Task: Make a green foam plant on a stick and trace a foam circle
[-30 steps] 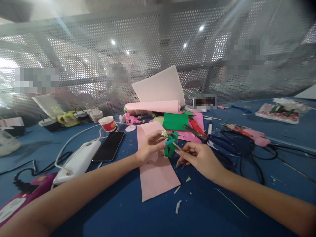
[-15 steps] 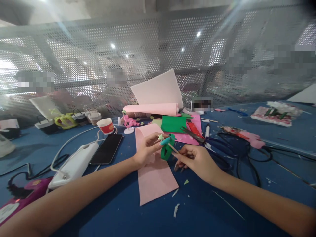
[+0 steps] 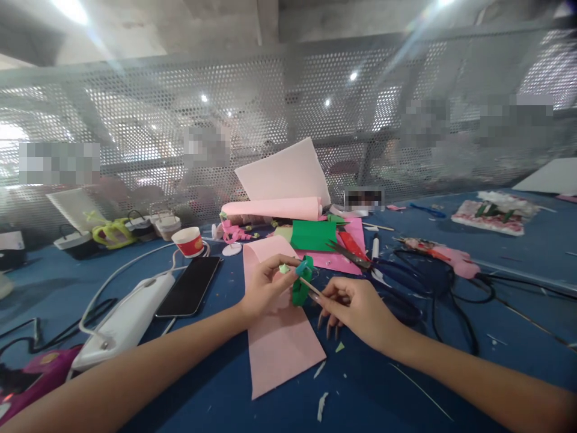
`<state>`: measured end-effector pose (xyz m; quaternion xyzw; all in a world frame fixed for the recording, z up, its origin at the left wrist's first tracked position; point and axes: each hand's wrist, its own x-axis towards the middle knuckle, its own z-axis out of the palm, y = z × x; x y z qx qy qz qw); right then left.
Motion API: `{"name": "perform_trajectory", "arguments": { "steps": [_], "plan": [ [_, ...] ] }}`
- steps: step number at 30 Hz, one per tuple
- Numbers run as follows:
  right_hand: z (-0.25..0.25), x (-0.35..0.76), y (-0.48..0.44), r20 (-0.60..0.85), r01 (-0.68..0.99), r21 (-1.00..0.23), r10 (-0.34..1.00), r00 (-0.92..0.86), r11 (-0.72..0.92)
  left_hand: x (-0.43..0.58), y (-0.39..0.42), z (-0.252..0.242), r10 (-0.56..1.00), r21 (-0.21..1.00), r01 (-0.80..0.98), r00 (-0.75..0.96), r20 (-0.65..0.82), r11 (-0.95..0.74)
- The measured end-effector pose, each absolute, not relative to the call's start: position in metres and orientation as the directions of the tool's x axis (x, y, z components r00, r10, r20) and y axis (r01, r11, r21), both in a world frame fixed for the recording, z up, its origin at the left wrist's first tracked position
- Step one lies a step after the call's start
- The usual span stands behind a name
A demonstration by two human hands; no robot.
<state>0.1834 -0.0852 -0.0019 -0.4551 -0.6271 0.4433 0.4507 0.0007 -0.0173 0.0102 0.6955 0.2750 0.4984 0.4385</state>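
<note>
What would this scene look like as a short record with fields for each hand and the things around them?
Left hand: pinches the green paper strip
Right hand: holds the thin stick by its lower end
Under hands: pink sheet on blue table
Left of hands: black phone, red paper cup
Behind: scissors

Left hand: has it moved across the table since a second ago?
No. The left hand, pinching the green strip, keeps the same offset right of the phone, over the pink sheet; only the camera shifted.
</note>
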Motion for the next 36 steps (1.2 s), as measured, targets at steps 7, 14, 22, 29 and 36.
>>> {"name": "perform_trajectory", "arguments": {
  "steps": [7, 14, 22, 29, 36],
  "plan": [
    [-0.0038, 0.1833, -0.0853, 0.172, 0.148, -0.968, 0.964, -0.202, 0.203, -0.0010, -0.0161, 0.0080, 0.822, 0.879, -0.016, 0.346, 0.453, -0.477],
    [-0.0035, 0.1841, -0.0853, 0.182, 0.192, -0.955, 0.957, -0.228, 0.227, 0.0010, -0.0162, 0.0085, 0.835, 0.886, 0.006, 0.336, 0.435, -0.464],
    [-0.0051, 0.1849, -0.0850, 0.170, 0.176, -0.961, 0.956, -0.238, 0.215, 0.0015, -0.0139, 0.0047, 0.822, 0.869, 0.013, 0.332, 0.462, -0.494],
    [-0.0054, 0.1847, -0.0854, 0.181, 0.191, -0.955, 0.955, -0.234, 0.227, -0.0004, -0.0129, 0.0039, 0.814, 0.857, 0.056, 0.350, 0.463, -0.512],
    [-0.0051, 0.1863, -0.0867, 0.187, 0.188, -0.954, 0.953, -0.238, 0.234, 0.0012, -0.0141, 0.0059, 0.804, 0.840, 0.085, 0.357, 0.476, -0.535]
  ]
}}
